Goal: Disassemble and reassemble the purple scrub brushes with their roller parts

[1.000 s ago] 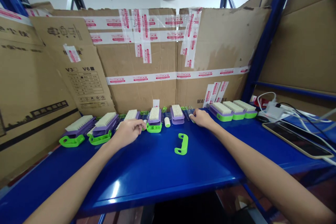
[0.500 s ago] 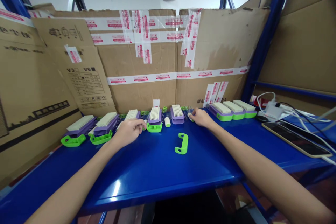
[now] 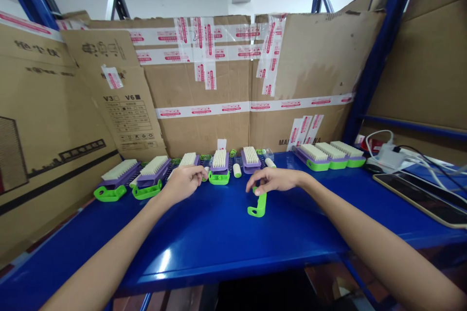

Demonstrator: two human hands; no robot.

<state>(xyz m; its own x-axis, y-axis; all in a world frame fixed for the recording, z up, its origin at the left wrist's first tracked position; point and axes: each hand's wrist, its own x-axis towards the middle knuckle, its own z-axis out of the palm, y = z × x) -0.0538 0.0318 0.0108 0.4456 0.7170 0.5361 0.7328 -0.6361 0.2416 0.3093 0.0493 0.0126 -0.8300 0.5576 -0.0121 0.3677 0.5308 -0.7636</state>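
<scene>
A bright green bracket point(image 3: 261, 204) sits at five o'clock from the view's centre, its near end a rounded tab with a hole, its far end partly covered. At its ten o'clock, a pale cylinder point(image 3: 206, 170) shows only partly.

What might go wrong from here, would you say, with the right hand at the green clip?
The right hand covers the far end of the green clip, so a loose grasp could let it slide on the glossy table.
The left hand is close in front of a brush and might nudge it.
The white cylinder between two brushes looks loose and could roll if knocked.
</scene>
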